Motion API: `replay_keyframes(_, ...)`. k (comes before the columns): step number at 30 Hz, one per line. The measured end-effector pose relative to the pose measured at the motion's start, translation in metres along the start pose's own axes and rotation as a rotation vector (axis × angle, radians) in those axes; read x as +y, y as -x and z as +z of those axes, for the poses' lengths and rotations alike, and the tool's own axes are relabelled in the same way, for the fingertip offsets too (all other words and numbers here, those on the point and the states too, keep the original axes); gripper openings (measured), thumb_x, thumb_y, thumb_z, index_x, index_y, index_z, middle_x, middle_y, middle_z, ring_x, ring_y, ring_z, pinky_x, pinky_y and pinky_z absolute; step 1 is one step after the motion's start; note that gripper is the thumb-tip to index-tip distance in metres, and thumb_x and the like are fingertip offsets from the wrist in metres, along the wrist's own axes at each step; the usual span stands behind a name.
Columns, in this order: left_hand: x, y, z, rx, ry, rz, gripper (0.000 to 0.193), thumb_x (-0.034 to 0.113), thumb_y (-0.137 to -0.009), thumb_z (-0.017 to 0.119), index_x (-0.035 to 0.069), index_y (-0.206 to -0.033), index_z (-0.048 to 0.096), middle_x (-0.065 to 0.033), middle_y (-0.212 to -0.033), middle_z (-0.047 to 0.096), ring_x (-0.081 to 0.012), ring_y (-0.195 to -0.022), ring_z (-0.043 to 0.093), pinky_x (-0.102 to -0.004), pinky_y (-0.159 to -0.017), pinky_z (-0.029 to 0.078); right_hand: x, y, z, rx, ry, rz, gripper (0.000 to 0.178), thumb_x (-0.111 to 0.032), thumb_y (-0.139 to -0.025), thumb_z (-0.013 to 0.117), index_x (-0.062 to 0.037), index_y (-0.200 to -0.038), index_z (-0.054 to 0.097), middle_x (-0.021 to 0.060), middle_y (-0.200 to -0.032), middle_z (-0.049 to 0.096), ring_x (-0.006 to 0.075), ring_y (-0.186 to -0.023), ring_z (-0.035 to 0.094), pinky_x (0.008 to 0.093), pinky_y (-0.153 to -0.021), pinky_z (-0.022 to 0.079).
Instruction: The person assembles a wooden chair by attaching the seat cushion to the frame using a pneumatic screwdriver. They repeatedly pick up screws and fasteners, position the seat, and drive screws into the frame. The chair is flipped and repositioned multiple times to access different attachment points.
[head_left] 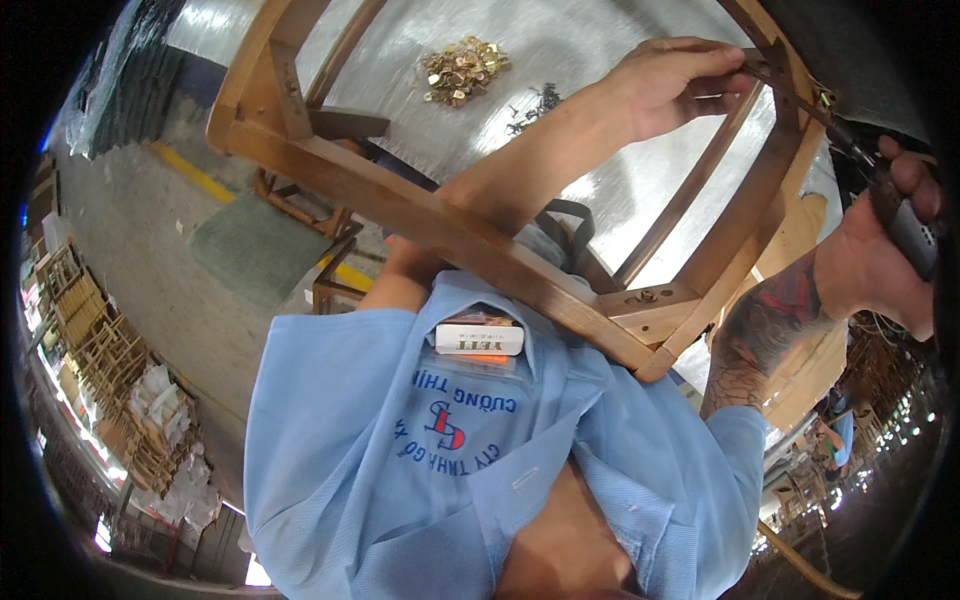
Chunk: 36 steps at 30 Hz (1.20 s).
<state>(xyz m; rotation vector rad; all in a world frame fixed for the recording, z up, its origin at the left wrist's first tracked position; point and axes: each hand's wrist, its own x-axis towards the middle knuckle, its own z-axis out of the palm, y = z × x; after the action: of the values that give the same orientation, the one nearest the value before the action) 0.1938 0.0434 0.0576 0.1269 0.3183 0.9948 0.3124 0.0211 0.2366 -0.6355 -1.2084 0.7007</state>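
Observation:
A brown wooden frame [395,200], like part of a chair, is tilted across in front of me with blocks in its corners. My left arm reaches through it. At the frame's far right corner block [785,95], my left hand [675,88] has thumb and forefinger pinched together; what they hold is too small to make out. On the right, my right hand [880,240] is wrapped round a dark power screwdriver [912,235]. Its long shaft points up and left to that same corner, close to my left fingertips. A screw head [648,296] shows in the near right corner block.
A shiny metal tabletop [380,75] bears a pile of brass-coloured small plates [465,70] and a heap of black screws [537,105]. Below left stands a chair with a grey-green seat [255,248]. Stacked wooden parts [100,350] lie further left; another person [840,440] is at the lower right.

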Motion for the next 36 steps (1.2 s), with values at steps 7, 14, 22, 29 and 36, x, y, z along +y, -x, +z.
replay_keyframes(7, 0.002, 0.007, 0.006, 0.076, 0.093, -0.039, 0.02, 0.013, -0.09, 0.071, 0.002, -0.107, 0.065, -0.007, -0.092, 0.069, -0.0165, -0.085, 0.067, -0.0346, -0.078, 0.057, 0.0, 0.005, -0.034, 0.126, 0.065, 0.116, 0.035, -0.032, -0.073, 0.049, -0.0032, -0.091, 0.06, 0.0171, -0.067, 0.055, 0.0344, -0.065, 0.058, 0.0554, -0.072, 0.051)
replay_keyframes(14, 0.017, 0.025, 0.013, 0.038, -0.101, -0.044, 0.049, 0.045, -0.1, 0.053, 0.005, -0.127, 0.057, -0.0175, -0.118, 0.065, -0.0236, -0.094, 0.066, -0.0357, -0.087, 0.052, -0.003, -0.015, -0.006, 0.067, 0.048, 0.056, 0.032, -0.027, -0.075, 0.046, -0.0053, -0.096, 0.056, 0.0132, -0.065, 0.052, 0.0336, -0.064, 0.055, 0.0572, -0.07, 0.048)
replay_keyframes(22, 0.054, 0.132, -0.079, -0.054, -1.485, 0.144, 0.037, 0.03, -0.099, 0.059, -0.002, -0.116, 0.062, -0.0154, -0.108, 0.07, -0.0235, -0.092, 0.068, -0.0352, -0.083, 0.052, 0.02, -0.082, 0.045, -0.018, 0.031, -0.148, 0.012, -0.014, -0.084, 0.058, -0.0024, -0.088, 0.058, 0.0077, -0.063, 0.057, 0.0191, -0.051, 0.054, 0.0346, -0.051, 0.046)
replay_keyframes(29, 0.149, 0.286, -0.022, 0.069, -1.828, -0.631, 0.023, 0.018, -0.085, 0.068, 0.001, -0.1, 0.069, -0.0209, -0.109, 0.066, -0.0325, -0.103, 0.063, -0.0399, -0.087, 0.05, 0.069, -0.104, 0.067, -0.031, 0.162, -0.121, 0.011, -0.012, -0.086, 0.058, -0.0031, -0.08, 0.058, 0.007, -0.063, 0.057, 0.0188, -0.049, 0.057, 0.0325, -0.048, 0.048)
replay_keyframes(36, 0.179, 0.306, 0.048, -0.305, -1.465, -0.056, 0.021, 0.014, -0.075, 0.079, 0.007, -0.094, 0.072, -0.013, -0.109, 0.059, -0.0291, -0.093, 0.058, -0.0386, -0.076, 0.05, 0.075, -0.1, 0.077, 0.008, 0.23, -0.075, 0.01, -0.009, -0.085, 0.058, -0.0023, -0.079, 0.057, 0.0079, -0.063, 0.057, 0.0185, -0.049, 0.056, 0.032, -0.049, 0.048)
